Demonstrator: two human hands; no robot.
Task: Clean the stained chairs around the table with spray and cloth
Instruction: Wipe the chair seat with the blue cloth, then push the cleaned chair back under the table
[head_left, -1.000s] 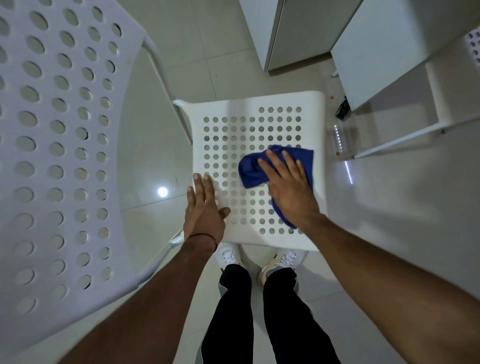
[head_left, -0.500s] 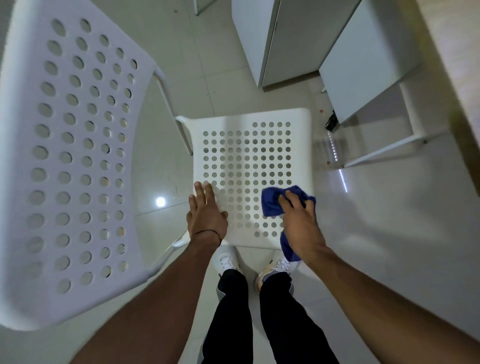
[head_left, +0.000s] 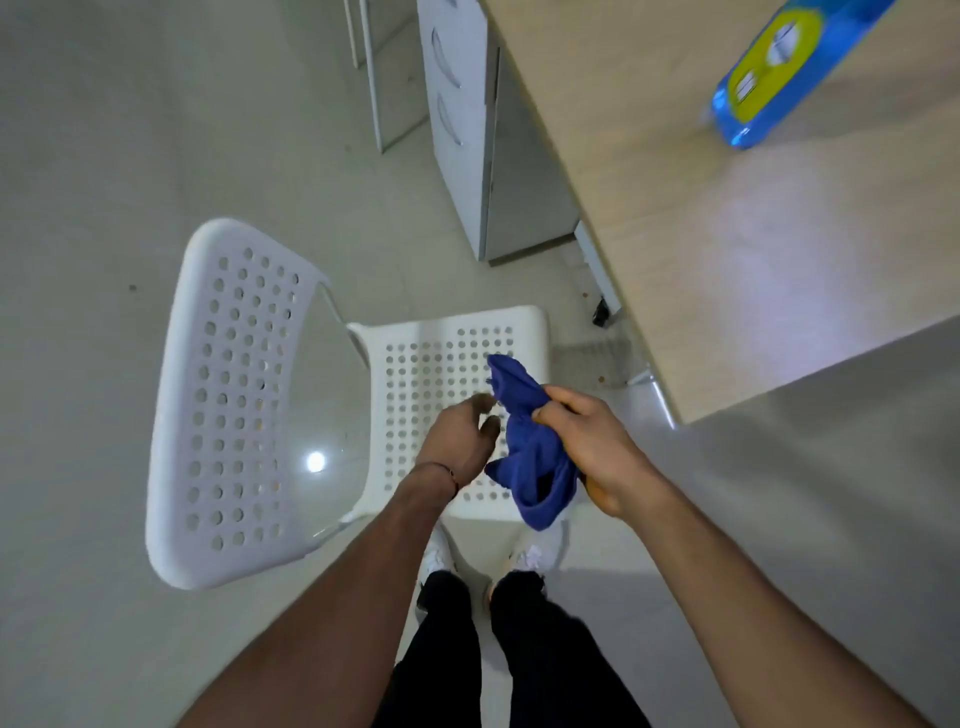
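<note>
Holding blue cloth (head_left: 524, 431) bunched in right hand (head_left: 587, 447), apparently clear of chair seat (head_left: 431, 364). Left hand (head_left: 457, 441) loosely curled beside it, grasping nothing. No stains visible on seat, so probably wiped. Spray bottle (head_left: 779, 73) lying on table (head_left: 727, 260). Other chairs out of view, likely still to do.

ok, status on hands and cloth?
Right-hand grip holds blue cloth over chair seat. Left-hand grip open, empty. Blue bottle on table. Nothing in the way.

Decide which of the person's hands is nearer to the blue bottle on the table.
Right. The right hand, gripping the blue cloth, is below and left of the blue bottle; the left hand lies farther left, over the chair seat.
</note>
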